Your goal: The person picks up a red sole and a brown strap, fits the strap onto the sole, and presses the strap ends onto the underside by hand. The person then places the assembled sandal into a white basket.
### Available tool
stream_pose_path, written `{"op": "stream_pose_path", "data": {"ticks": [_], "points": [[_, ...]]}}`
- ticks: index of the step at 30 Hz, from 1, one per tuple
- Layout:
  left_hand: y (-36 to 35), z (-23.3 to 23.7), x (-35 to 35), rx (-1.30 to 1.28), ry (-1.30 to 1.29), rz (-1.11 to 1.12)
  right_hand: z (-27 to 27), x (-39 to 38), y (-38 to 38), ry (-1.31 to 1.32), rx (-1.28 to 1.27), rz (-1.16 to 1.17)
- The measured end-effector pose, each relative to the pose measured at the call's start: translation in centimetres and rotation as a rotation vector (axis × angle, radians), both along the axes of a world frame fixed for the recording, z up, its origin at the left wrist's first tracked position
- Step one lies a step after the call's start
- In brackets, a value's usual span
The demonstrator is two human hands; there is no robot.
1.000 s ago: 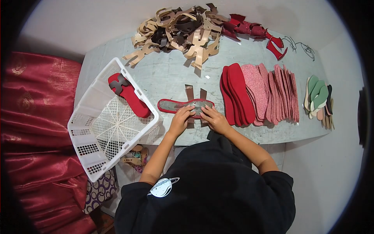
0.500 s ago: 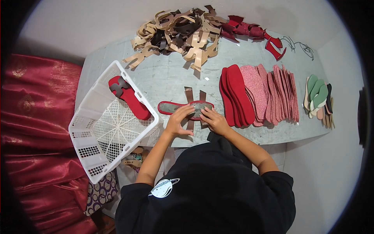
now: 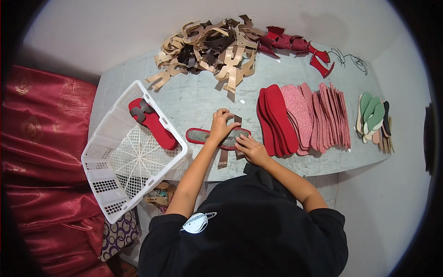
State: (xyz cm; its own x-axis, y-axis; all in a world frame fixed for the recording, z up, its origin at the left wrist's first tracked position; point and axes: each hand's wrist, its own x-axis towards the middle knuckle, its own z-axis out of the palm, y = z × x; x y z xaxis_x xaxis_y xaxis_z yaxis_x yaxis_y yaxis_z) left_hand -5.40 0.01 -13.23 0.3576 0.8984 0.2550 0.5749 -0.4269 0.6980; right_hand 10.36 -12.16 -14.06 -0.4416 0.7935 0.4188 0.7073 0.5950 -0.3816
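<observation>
On the table lies a red-edged shoe sole (image 3: 198,135), its grey underside facing up, with brown strap ends sticking out on both long sides. My left hand (image 3: 221,127) is over the sole's far edge, thumb and fingers apart, hiding one far strap end. The other far strap end (image 3: 238,119) shows beside its thumb. My right hand (image 3: 253,150) rests on the right part of the sole, fingers spread flat. A near strap end (image 3: 223,160) points toward me between the forearms.
A white plastic basket (image 3: 167,159) at left holds a red sandal (image 3: 159,129) with a dark strap. To the right stand red soles (image 3: 277,120), pink soles (image 3: 323,117) and green soles (image 3: 373,113). Behind lie beige and brown straps (image 3: 212,46) and red straps (image 3: 290,44).
My left hand has moved from the sole's near side up to its far edge, over a strap end. My right hand stays on the sole. The view has shifted slightly.
</observation>
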Motion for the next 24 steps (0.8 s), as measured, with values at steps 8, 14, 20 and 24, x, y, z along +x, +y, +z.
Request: {"op": "stream_pose_path", "data": {"ticks": [8, 14, 20, 24], "points": [[-0.2, -0.5, 1.0, -0.058, -0.032, 0.105, 0.1, -0.1, 0.0, 0.020, -0.035, 0.004], [-0.2, 0.1, 1.0, -0.131, -0.149, 0.150, -0.2, -0.1, 0.1, 0.019, -0.075, 0.012], [-0.3, -0.1, 0.9, -0.062, -0.251, 0.117, 0.3, -0.3, 0.1, 0.011, -0.104, 0.003], [-0.8, 0.2, 0.7, 0.020, -0.213, 0.095, 0.5, -0.3, 0.1, 0.004, -0.130, 0.004]]}}
